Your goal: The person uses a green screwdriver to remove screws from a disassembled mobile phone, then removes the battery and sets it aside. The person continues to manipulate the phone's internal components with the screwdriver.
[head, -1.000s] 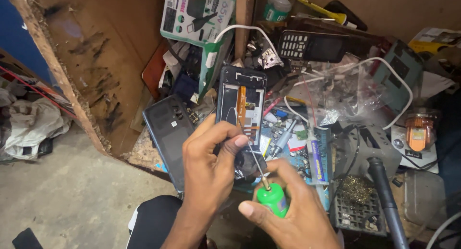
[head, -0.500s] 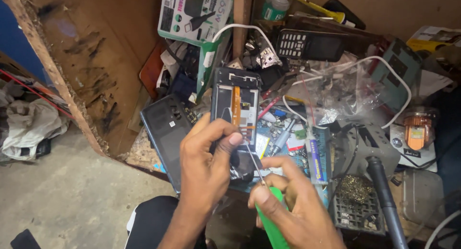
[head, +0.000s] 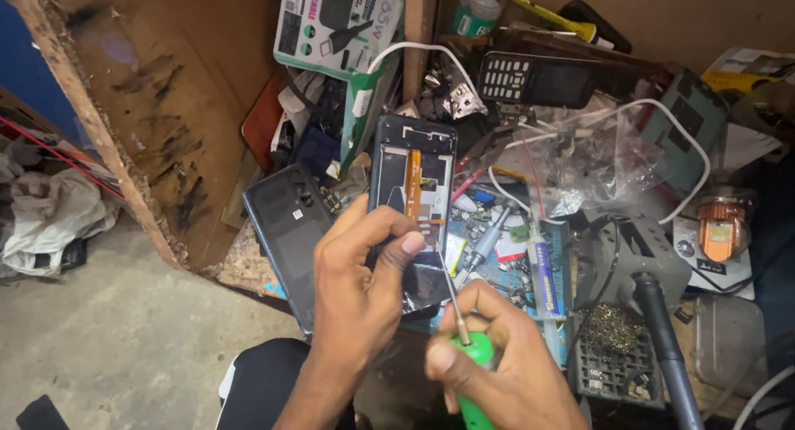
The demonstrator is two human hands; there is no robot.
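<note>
We have the opened phone [head: 411,200] pinched at its lower end in the left hand [head: 360,293], long axis running straight away from us, near edge down by the fingers. The right hand [head: 497,372] is closed on the green-handled screwdriver [head: 464,355], just right of and below the phone. Its shaft angles up-left toward the phone's lower edge; tip contact is probably there, but it's hard to tell.

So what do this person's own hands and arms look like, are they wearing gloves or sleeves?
No gloves or sleeves show. The left hand and right hand are bare, and so are both forearms as far as the picture reaches. I can see no ring, watch or bracelet. The fingernails are short.
</note>
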